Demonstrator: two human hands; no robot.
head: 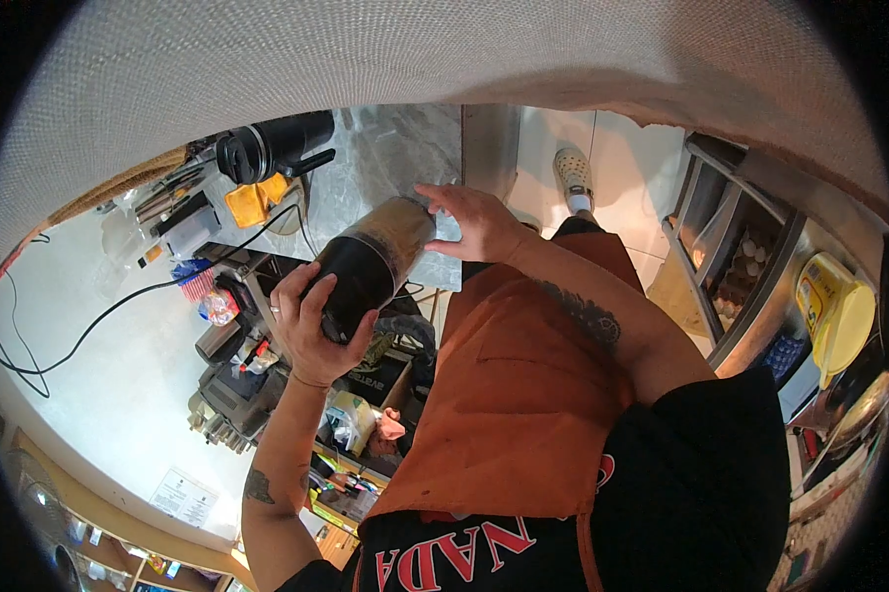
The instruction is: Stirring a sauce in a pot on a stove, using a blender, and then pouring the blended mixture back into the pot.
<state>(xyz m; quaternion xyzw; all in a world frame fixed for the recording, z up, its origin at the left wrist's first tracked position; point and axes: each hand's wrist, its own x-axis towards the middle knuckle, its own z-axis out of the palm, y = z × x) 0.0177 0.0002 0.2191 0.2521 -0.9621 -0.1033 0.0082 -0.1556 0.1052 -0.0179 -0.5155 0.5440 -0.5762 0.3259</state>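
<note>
My left hand [311, 318] grips the black part of a cylindrical container [381, 248]; a ring is on one finger. The container lies tilted, black end toward me, and its other end looks see-through with something brown inside. At that far end is my right hand [474, 222], thumb and forefinger spread around the rim; whether they press on it is not clear. Beneath the container is a grey marbled tabletop [393, 148]. A black travel mug with a handle [282, 144] lies or stands at the back left, beside a folded yellow cloth [256, 201].
A black cable [119, 300] runs across the left side. Pens and small boxes [174, 200] crowd the back left. Below are a dark machine [241, 396] and a cluttered shelf. At the right, a metal rack [755, 296] holds egg trays and a yellow tub [833, 311].
</note>
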